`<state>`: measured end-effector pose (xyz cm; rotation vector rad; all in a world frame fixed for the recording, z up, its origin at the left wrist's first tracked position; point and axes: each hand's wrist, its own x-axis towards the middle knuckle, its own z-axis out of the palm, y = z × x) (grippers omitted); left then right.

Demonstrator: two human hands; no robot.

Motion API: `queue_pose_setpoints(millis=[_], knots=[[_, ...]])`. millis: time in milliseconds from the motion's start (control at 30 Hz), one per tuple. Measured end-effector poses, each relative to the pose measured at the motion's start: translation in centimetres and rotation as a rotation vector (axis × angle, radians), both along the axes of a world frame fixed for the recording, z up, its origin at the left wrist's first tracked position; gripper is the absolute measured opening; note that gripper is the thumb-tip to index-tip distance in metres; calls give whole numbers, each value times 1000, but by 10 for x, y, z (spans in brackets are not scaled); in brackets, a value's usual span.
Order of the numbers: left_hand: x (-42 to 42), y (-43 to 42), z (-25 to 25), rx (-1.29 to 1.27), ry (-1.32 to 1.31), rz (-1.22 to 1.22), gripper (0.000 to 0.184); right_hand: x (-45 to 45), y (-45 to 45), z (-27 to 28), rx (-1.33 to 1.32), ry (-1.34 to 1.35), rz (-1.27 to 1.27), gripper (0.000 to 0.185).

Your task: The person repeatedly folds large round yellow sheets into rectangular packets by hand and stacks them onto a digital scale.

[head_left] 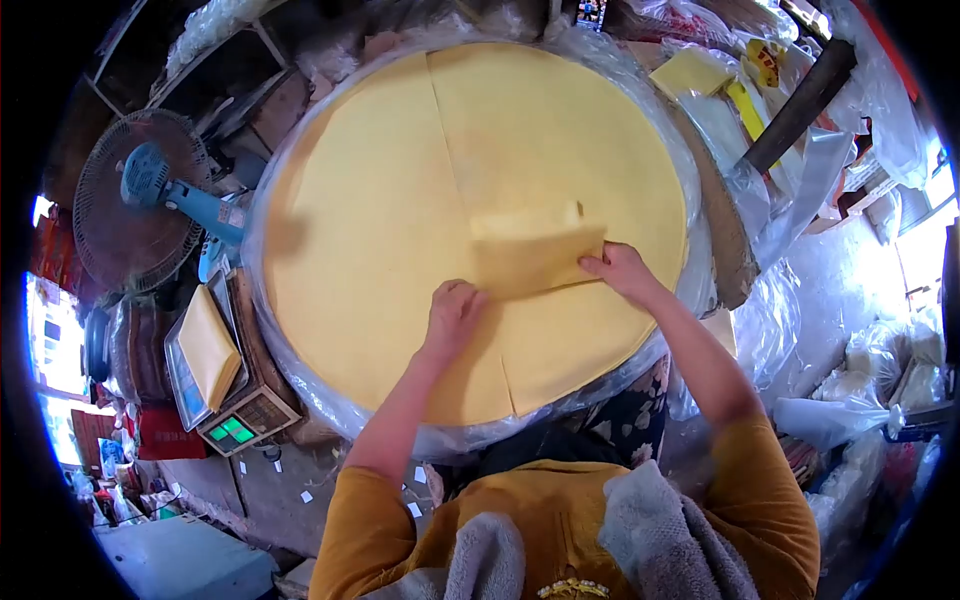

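A large round yellow sheet lies flat in front of me, with a crease line running through it. Over its lower middle is a smaller folded yellow piece, blurred along its upper side. My right hand pinches this piece at its right end, thumb on top. My left hand is at the piece's lower left corner, its fingers curled together; whether they grip the edge is hidden.
A blue fan stands at the left. Below it a scale bears a folded yellow stack. Clear plastic rims the round sheet. A dark bar and plastic bags are at the right.
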<state>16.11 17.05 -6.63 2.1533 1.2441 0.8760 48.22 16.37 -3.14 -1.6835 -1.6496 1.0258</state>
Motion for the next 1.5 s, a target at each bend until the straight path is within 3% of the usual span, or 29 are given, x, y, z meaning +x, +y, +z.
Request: queue_pose_setpoints(millis=[67, 133, 233, 333, 467, 500, 600, 633, 733, 767, 967, 1067, 1133, 1200, 1267, 1333, 1367, 1400, 1433, 1500], knots=[[9, 6, -1, -75, -11, 115, 25, -10, 13, 14, -135, -205, -69, 27], [20, 9, 0, -132, -113, 234, 27, -19, 19, 15, -83, -206, -119, 29], [32, 13, 20, -283, 8, 307, 38, -22, 26, 8, -66, -253, -150, 32], [47, 20, 29, 252, 350, 276, 54, -22, 31, 14, -153, -289, -152, 35], [70, 59, -6, 238, 412, 198, 62, -24, 38, 12, -107, -337, -157, 33], [72, 64, -9, 165, 398, 179, 63, -25, 41, 26, -244, -407, -91, 50], [75, 66, -7, 95, 407, 162, 63, -46, 36, 39, 10, -620, -167, 61], [74, 64, -7, 92, 421, 162, 63, -46, 40, 27, 266, -658, -85, 66], [78, 60, -14, 175, 426, 205, 63, -57, 48, 18, 379, -865, 134, 63], [80, 59, -16, 192, 446, 212, 63, -54, 51, 6, 266, -849, 161, 63], [81, 64, -23, 239, 548, 188, 63, -45, 55, -22, 276, -791, 165, 59], [76, 69, -12, 256, 645, 177, 63, -39, 49, -4, 275, -637, -11, 54], [76, 55, 12, 179, 701, 154, 63, -28, 19, -1, 334, -475, -282, 45], [80, 34, 36, 55, 693, 151, 57, -16, -22, 8, 101, -444, -392, 38], [82, 18, 35, 15, 676, 86, 49, -9, -51, -3, -16, -575, -269, 36], [83, -6, 13, 22, 553, 44, 35, -27, -80, 18, 80, -480, -299, 36], [80, -17, 9, 63, 441, 10, 32, -22, -89, -2, 261, -416, -423, 37], [82, -21, -1, 92, 438, 34, 29, -22, -94, -7, 237, -129, -530, 41], [78, -31, 9, 140, 456, 27, 29, 0, -99, -56, 410, 305, -620, 38], [88, -27, -14, 143, 512, 87, 35, 35, -116, -74, 352, 73, -620, 29]])
